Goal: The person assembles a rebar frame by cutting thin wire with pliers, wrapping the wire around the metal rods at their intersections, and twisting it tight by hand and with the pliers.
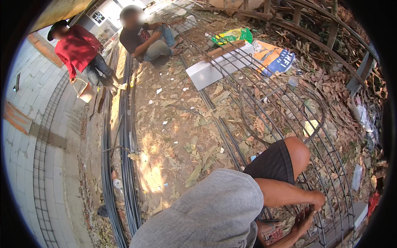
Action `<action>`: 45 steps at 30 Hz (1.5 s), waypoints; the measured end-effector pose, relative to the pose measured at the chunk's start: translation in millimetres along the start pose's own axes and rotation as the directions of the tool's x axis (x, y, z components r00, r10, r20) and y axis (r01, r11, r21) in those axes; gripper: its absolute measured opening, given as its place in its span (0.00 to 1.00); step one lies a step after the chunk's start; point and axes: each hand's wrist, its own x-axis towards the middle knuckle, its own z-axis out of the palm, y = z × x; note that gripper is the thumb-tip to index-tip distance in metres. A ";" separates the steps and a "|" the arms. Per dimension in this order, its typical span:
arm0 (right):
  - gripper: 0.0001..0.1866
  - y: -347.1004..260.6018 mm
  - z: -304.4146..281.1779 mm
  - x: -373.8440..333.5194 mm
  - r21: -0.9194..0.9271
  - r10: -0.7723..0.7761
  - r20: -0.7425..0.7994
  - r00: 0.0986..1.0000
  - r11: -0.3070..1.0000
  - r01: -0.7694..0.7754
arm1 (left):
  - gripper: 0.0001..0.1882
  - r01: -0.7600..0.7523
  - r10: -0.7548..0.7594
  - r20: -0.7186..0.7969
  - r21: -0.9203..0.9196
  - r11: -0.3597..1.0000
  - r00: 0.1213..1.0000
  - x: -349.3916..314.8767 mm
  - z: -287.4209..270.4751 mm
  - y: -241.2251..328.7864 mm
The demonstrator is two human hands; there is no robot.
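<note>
Both my hands are close together at the lower right, at the long steel rebar cage (285,120) lying over leaf-covered ground. My left hand (317,200), reaching out from a grey sleeve, is closed beside the cage's bars. Just below it, my right hand (304,223) has its fingers curled, its thumb side close to the left hand. Whatever is between the fingers of either hand is too small or hidden to make out. My bent knee (297,157) in dark shorts rises next to the cage. A loop of thin dark rod or wire (244,111) lies across the bars.
Bundles of long steel bars (127,165) run along the ground at left, beside a grey block wall (25,153). One person in red (80,47) carries a bucket (86,91); another (144,39) squats by the cage's far end. A pale board (202,74) and a blue-orange sack (273,58) lie under the cage.
</note>
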 end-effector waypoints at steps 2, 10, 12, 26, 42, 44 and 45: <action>0.34 -6.1 3.3 -6.4 -0.052 -0.018 -0.027 0.999 0.999 0.017 | 0.21 0.006 -0.006 0.024 0.012 1.000 1.000 3.1 2.0 -0.7; 0.30 13.9 -23.9 21.8 0.000 -0.097 -0.040 0.994 0.995 0.097 | 0.15 -0.005 0.005 0.007 -0.020 1.000 1.000 -7.6 -2.9 0.5; 0.27 18.7 -24.0 23.4 0.041 -0.180 0.024 0.983 0.983 0.179 | 0.15 0.017 -0.017 0.006 -0.012 1.000 1.000 -10.9 -2.1 0.0; 0.17 -9.0 -0.5 -0.4 0.230 0.048 -0.016 0.999 0.972 -0.043 | 0.14 0.054 -0.159 -0.200 -0.449 0.892 0.967 -39.8 -31.2 11.8; 0.14 27.5 -18.3 27.6 0.523 -0.035 0.100 0.994 0.852 -0.022 | 0.13 0.120 -0.390 -0.363 -0.584 0.803 0.846 -47.9 -33.6 26.0; 0.16 24.9 -13.4 24.2 0.517 -0.057 0.113 0.992 0.856 -0.010 | 0.12 0.053 -0.369 -0.431 -0.588 0.807 0.823 -49.3 -27.2 24.3; 0.17 24.5 -13.0 23.2 0.512 -0.085 0.125 0.988 0.859 0.009 | 0.12 -0.021 -0.342 -0.502 -0.585 0.811 0.794 -50.1 -23.9 24.2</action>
